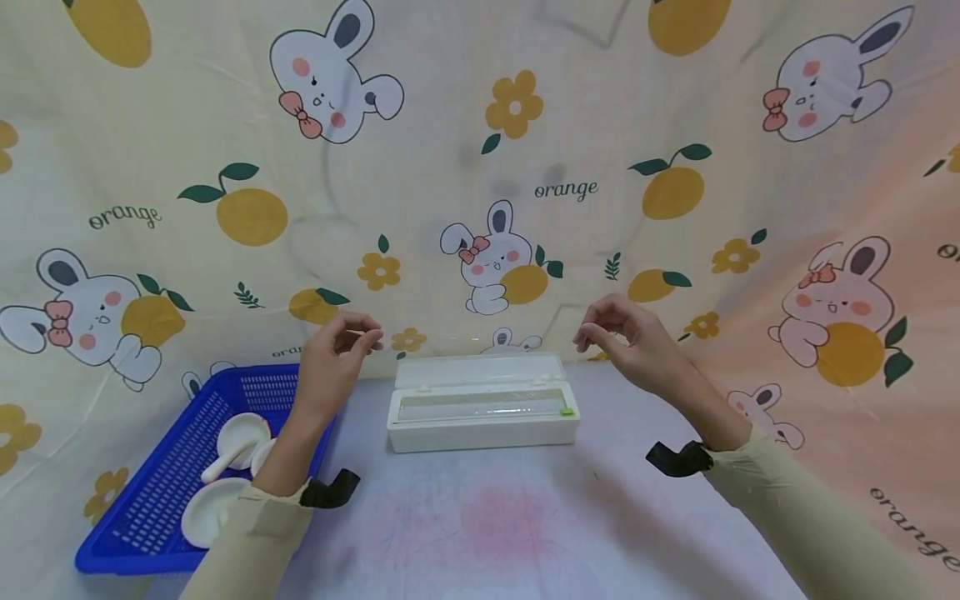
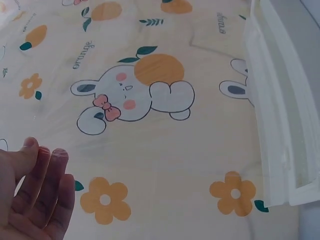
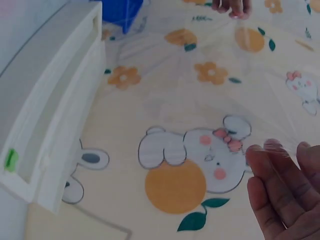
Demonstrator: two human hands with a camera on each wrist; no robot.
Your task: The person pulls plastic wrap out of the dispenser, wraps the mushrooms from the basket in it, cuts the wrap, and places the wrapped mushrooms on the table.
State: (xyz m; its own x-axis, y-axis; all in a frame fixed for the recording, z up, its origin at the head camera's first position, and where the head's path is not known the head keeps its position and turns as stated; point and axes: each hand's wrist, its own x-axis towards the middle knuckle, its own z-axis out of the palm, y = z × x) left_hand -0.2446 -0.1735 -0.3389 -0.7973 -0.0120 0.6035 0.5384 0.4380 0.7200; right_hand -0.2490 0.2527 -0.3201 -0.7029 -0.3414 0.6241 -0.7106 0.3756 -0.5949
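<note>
My left hand (image 1: 330,367) is raised left of a white cling film dispenser (image 1: 483,437), thumb and fingertips pinching an edge of clear cling film. To the dispenser's right, my right hand (image 1: 637,346) pinches the film's other end. The see-through film (image 3: 291,125) is stretched between the hands, and fine creases fan out from the right fingertips in the right wrist view. Its lid (image 1: 480,368) stands raised at the back, and a green slider cutter (image 1: 567,412) sits at the right end of the slot.
On the left stands a blue plastic basket (image 1: 135,564) with white dishes (image 1: 212,514) and a white spoon (image 1: 225,462) in it, partly behind the left forearm. A cloth (image 1: 450,150) printed with rabbits and oranges hangs behind the pale tabletop (image 1: 420,533).
</note>
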